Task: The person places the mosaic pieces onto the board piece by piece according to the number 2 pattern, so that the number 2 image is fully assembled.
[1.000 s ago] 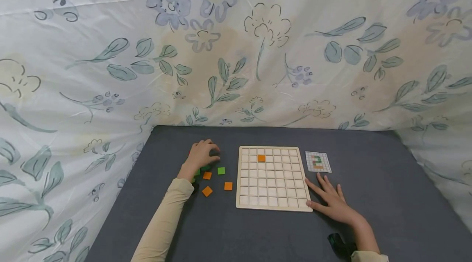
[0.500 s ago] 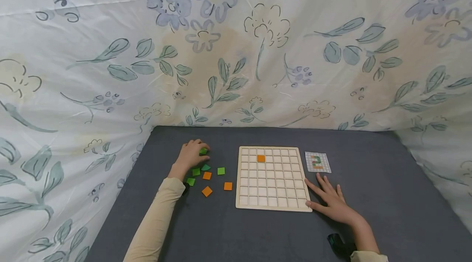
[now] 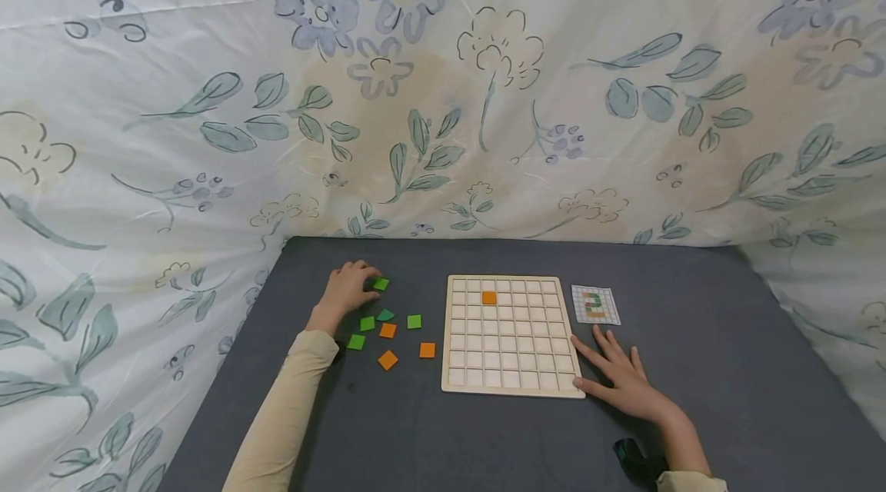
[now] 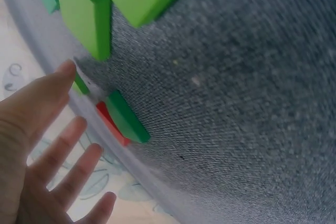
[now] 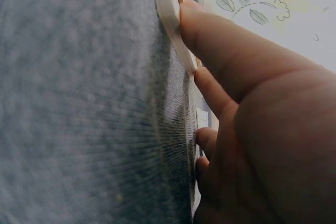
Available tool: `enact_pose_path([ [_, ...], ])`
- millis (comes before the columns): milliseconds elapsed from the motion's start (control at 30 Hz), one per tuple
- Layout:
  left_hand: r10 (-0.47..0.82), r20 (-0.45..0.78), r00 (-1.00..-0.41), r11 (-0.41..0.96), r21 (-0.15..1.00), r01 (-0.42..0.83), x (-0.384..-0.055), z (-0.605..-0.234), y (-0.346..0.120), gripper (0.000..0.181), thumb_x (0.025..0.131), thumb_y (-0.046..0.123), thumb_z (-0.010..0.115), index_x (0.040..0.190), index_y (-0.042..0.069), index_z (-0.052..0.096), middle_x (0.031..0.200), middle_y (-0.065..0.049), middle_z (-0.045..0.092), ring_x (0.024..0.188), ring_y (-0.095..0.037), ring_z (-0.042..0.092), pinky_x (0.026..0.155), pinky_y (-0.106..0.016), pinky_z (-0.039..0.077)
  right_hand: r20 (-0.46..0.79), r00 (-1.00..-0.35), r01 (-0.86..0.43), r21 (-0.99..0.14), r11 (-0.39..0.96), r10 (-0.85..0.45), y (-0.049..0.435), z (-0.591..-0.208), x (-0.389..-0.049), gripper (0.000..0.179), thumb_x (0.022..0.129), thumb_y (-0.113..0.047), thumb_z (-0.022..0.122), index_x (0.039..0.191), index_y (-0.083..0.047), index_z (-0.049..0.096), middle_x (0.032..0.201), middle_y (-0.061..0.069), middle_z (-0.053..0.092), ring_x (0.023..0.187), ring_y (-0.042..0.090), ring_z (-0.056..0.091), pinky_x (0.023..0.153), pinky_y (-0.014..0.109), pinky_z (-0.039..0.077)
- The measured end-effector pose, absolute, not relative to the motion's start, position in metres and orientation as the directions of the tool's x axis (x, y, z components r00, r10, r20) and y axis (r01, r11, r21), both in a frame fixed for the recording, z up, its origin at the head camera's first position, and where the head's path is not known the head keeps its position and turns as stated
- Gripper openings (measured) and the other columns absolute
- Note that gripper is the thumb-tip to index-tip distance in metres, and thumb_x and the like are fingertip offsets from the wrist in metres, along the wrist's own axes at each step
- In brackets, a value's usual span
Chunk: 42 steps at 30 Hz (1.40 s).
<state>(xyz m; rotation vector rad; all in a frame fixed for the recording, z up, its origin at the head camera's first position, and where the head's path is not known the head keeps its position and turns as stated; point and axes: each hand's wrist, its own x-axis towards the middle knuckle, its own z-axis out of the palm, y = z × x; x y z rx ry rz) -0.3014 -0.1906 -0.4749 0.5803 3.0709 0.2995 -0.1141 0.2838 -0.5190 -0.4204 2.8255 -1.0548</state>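
Note:
My left hand hovers over the far left of the table, fingers loosely extended and holding nothing. By its fingertips a bright green square tile lies on the cloth. In the left wrist view, a dark green piece with a curved side lies against a red piece beyond the fingers. My right hand rests with spread fingers, its thumb and index fingertip at the right edge of the wooden grid board. One orange tile sits in a cell of the board's second row.
Nearer me lie more green tiles, a teal piece and several orange tiles, left of the board. A printed pattern card lies to the board's right. Floral fabric rises behind the dark table.
My left hand has moved left, away from the board, uncovering green tiles that were under it. The right hand and the board have stayed in place.

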Motion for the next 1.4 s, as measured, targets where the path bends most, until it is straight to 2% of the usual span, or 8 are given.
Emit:
enact_pose_path([
  [567,0.348,0.0,-0.937,0.922,0.181,0.342,-0.3094,-0.4783,-0.1957,0.029,0.084,0.02,0.069,0.113,0.015,0.066,0.114,-0.011,0.056,0.106,-0.034,0.05,0.091,-0.06,0.039,0.013,-0.958,-0.228,-0.642,0.732,-0.286,0.2839,-0.5175,-0.1156,0.066,0.088,-0.035,0.061,0.145,-0.016,0.034,0.15,0.028,0.011,0.136,0.051,0.001,0.099,0.073,-0.009],
  [1400,0.372,0.021,-0.928,0.909,0.195,0.369,-0.3098,-0.48,-0.1904,0.025,0.086,0.027,0.066,0.105,0.012,0.066,0.112,-0.01,0.059,0.104,-0.032,0.053,0.092,-0.06,0.039,0.001,-0.959,-0.215,-0.648,0.731,-0.282,0.2885,-0.5213,-0.1172,0.068,0.087,-0.037,0.062,0.145,-0.016,0.033,0.151,0.027,0.009,0.137,0.05,0.0,0.1,0.071,-0.011],
])
